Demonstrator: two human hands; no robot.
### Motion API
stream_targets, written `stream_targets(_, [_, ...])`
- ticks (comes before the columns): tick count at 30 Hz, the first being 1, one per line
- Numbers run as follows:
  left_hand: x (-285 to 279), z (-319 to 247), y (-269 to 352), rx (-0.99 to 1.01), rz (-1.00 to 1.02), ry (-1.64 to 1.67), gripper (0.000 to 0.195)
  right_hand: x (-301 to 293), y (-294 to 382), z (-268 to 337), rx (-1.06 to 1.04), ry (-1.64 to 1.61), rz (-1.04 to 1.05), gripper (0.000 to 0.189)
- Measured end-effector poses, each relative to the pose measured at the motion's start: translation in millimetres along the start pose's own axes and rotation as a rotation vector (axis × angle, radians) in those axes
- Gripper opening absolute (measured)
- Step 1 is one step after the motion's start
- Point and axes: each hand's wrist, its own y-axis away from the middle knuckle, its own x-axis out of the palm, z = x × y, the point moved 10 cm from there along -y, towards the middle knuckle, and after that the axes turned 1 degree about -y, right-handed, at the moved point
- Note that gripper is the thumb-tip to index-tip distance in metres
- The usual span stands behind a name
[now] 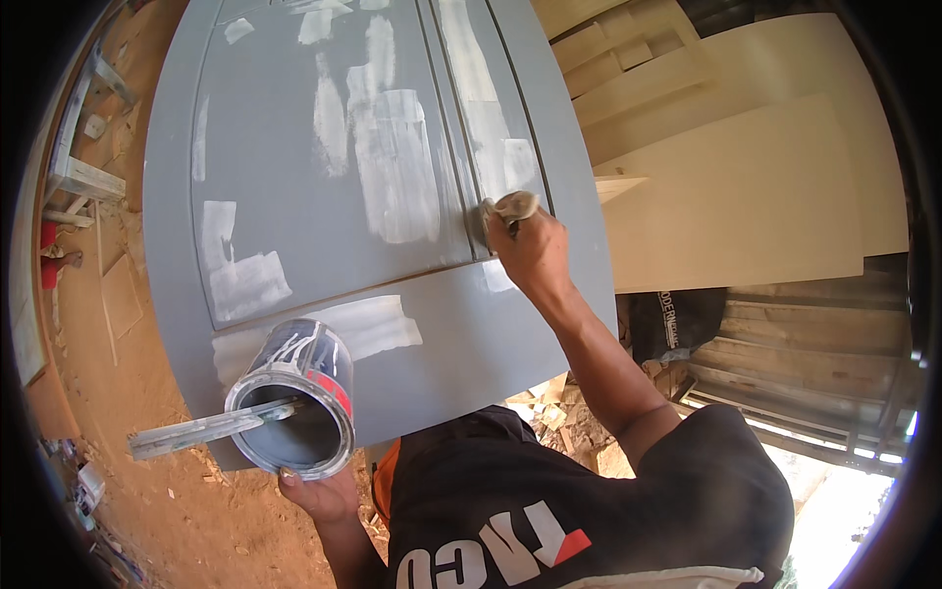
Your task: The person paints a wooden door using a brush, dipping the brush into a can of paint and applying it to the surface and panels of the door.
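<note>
A large grey panelled wooden door (309, 221) lies flat before me, marked with pale whitish patches. My right hand (536, 247) grips a paintbrush (515, 206), whose bristles are at the grooved moulding near the panel's lower right corner. Paint hides the brush's details in part. At the door's near left corner, my left hand (324, 492) holds a metal paint can (305, 390) from below, tilted so that its mouth faces me. Grey paint shows inside. A paint-smeared flat stick (199, 433) lies across the can's rim, one end inside.
Pale wooden boards (743, 199) and stacked panels lie to the right of the door. A black bag (673, 320) with writing is below them. Wooden frames (92, 179) stand on the dirt floor at left, near another person's foot or hand (72, 259). Wood scraps litter the ground.
</note>
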Motion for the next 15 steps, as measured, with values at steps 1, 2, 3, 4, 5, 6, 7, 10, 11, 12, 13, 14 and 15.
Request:
stream_targets(1, [-5, 1, 1, -0.004, -0.011, -0.001, 0.093, -3, -1, -2, 0.013, 0.003, -0.016, 0.013])
stream_targets(2, [-8, 2, 2, -0.005, -0.024, -0.002, 0.093, -6, -5, -4, 0.024, 0.005, -0.030, 0.014])
stream_targets(3, [-10, 2, 3, 0.014, -0.022, 0.047, 0.089, -9, -9, -6, 0.036, 0.008, -0.048, 0.014])
stream_targets(4, [-10, 3, 4, 0.034, -0.019, 0.095, 0.084, 1, -19, -17, 0.079, 0.014, 0.011, 0.016])
stream_targets(5, [-10, 3, 5, 0.056, -0.018, 0.145, 0.079, 6, -31, -23, 0.068, 0.034, 0.022, 0.016])
stream_targets(6, [-7, 4, 5, 0.054, -0.015, 0.138, 0.080, 13, -48, -29, 0.054, 0.050, 0.029, 0.017])
stream_targets(7, [-6, 4, 4, 0.049, -0.014, 0.131, 0.080, 21, -66, -35, 0.042, 0.068, 0.038, 0.017])
stream_targets(10, [-10, 5, 7, 0.055, -0.073, 0.046, 0.088, 47, -137, -41, -0.080, 0.111, -0.029, 0.026])
stream_targets(11, [-13, 6, 9, 0.057, -0.102, 0.009, 0.093, 57, -164, -44, -0.118, 0.117, -0.042, 0.025])
stream_targets(12, [-13, 8, 10, 0.075, -0.111, 0.048, 0.092, 63, -195, -45, -0.149, 0.138, -0.072, 0.024])
stream_targets(13, [-10, 10, 12, 0.082, -0.135, 0.057, 0.091, 71, -225, -47, -0.182, 0.155, -0.099, 0.023])
stream_targets(14, [-5, 11, 13, 0.093, -0.160, 0.069, 0.091, 80, -257, -51, -0.176, 0.137, -0.105, 0.023])
stream_targets(15, [-2, 10, 15, 0.102, -0.186, 0.080, 0.091, 87, -287, -56, -0.167, 0.119, -0.108, 0.023])
